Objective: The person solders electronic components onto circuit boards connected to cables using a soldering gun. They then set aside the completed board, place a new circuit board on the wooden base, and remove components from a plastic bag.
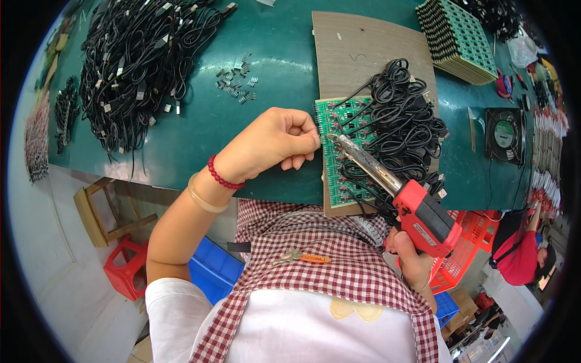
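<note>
My right hand (413,259) is wrapped round the handle of a red and black soldering gun (423,219). Its metal barrel slants up and left, with the tip over a green circuit board panel (331,169). At the panel's left edge, my left hand (278,138) is closed in a pinch beside a row of pins; anything between the fingertips is hidden. Coiled black cables (399,130) lie across the panel's right part, some leads reaching its surface. Under both is a brown wooden board (372,45). Small black pin pieces (235,81) are scattered beyond my left hand.
A large heap of black USB cables (148,66) covers the table's far left. Stacked green panels (460,42) stand at the far right, with a black fan (504,136) nearer. Red baskets (463,260) sit below the table edge, and another person (519,257) is at right.
</note>
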The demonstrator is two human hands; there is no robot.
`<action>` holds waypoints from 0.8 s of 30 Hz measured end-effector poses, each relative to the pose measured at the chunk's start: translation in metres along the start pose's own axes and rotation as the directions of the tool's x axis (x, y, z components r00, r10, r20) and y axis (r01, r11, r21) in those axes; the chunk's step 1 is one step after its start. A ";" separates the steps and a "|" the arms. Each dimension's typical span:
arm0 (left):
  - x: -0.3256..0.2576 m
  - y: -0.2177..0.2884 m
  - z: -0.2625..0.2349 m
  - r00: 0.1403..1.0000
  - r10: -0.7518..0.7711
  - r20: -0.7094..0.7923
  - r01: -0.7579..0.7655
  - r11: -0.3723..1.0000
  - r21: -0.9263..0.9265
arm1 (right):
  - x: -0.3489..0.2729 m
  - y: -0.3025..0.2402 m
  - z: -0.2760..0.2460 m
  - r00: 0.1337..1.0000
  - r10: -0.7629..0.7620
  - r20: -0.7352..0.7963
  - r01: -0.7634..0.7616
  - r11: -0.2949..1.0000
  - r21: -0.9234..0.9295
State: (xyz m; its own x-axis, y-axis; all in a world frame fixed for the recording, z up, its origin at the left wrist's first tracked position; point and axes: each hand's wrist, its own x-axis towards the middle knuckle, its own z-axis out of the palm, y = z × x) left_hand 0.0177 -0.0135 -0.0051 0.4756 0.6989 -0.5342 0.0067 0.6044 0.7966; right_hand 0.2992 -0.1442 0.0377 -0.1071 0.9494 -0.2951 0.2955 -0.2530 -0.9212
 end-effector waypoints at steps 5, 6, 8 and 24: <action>0.000 0.000 -0.001 1.000 0.006 0.017 -0.006 1.000 -0.008 | 0.000 0.001 0.000 1.000 0.001 -0.006 -0.001 1.000 0.005; 0.000 0.000 0.000 1.000 0.006 0.017 -0.006 1.000 -0.008 | -0.001 0.001 0.000 1.000 0.006 -0.010 -0.006 1.000 0.000; 0.000 0.001 0.000 1.000 0.001 0.008 -0.001 1.000 -0.001 | -0.001 0.000 0.001 1.000 0.012 -0.014 -0.012 1.000 -0.004; 0.000 0.001 0.001 1.000 -0.023 -0.016 0.023 1.000 0.021 | 0.001 -0.007 0.003 0.999 -0.036 0.012 0.036 0.996 -0.080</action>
State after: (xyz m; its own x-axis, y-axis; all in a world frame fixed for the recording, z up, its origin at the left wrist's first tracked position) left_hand 0.0184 -0.0125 -0.0041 0.4614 0.6908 -0.5567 0.0357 0.6125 0.7897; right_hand 0.2942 -0.1424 0.0431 -0.1286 0.9556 -0.2652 0.3662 -0.2027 -0.9082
